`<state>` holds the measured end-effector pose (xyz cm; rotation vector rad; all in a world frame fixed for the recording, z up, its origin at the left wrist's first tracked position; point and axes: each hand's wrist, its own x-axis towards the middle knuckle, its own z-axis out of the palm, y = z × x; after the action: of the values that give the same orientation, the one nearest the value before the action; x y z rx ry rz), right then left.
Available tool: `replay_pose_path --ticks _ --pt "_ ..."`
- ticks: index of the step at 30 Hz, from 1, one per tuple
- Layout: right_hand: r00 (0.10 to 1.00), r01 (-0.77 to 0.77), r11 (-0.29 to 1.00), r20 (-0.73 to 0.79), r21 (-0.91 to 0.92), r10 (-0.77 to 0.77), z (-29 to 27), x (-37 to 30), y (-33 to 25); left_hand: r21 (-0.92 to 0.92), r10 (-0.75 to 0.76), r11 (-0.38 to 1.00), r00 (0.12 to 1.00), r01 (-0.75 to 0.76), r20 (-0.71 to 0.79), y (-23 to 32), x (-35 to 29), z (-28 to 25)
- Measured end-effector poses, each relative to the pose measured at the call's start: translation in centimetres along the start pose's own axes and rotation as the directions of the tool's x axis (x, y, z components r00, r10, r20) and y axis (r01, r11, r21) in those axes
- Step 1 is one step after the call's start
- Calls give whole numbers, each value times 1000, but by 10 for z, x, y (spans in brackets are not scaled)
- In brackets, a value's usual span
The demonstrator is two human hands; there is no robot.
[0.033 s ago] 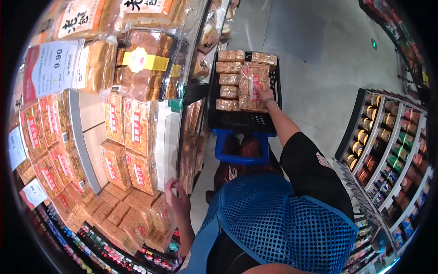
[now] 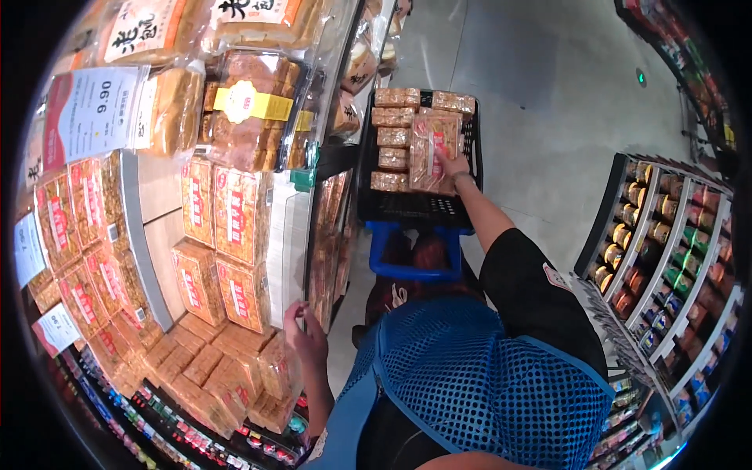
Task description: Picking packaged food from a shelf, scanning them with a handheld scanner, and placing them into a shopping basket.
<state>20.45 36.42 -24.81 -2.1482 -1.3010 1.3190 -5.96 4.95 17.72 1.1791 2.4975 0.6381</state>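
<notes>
My right hand (image 2: pixel 456 170) grips the near right part of a flat, clear-wrapped package of brown baked snacks with a red label (image 2: pixel 427 141). This package lies at the right side of a dark shopping basket (image 2: pixel 399 207), label up. Several similar packages (image 2: pixel 393 137) stand on edge in a column along the basket's left side, and another (image 2: pixel 453 102) is at its far right. My left hand (image 2: pixel 307 333) hangs beside the shelf stack at the left, fingers loosely bent and apart, with nothing in it. It is close to the nearest wrapped packages (image 2: pixel 276 368).
A shelf (image 2: pixel 157 235) full of wrapped snack packages and bread rises on my left, with price cards in front. The basket has a blue frame (image 2: pixel 415 274) on its near side. A rack of jars and packets (image 2: pixel 650 258) stands to the right, beyond grey floor (image 2: pixel 533 133).
My right hand and the package's near edge have shifted very slightly left and toward me. My left hand has risen a little, its fingers slightly differently bent.
</notes>
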Motion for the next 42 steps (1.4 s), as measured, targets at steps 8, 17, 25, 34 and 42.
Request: replay_pose_path --ticks 8,17,25,34,42 --pt "990 -141 979 40 146 136 -110 -130 -60 -457 48 888 977 54 208 18 49 38" --pt "907 -39 458 224 888 -357 -182 -369 -206 -592 452 800 747 -99 487 110 89 1" --pt "783 188 770 381 609 -492 -144 -404 -192 -376 577 810 728 -450 372 10 174 -145" --pt "789 262 768 328 584 -519 -145 -379 -178 -176 -57 981 986 85 157 -180 300 -219" --pt "823 354 806 251 473 -509 -133 -364 -131 594 94 804 991 -17 -99 -136 302 -138"
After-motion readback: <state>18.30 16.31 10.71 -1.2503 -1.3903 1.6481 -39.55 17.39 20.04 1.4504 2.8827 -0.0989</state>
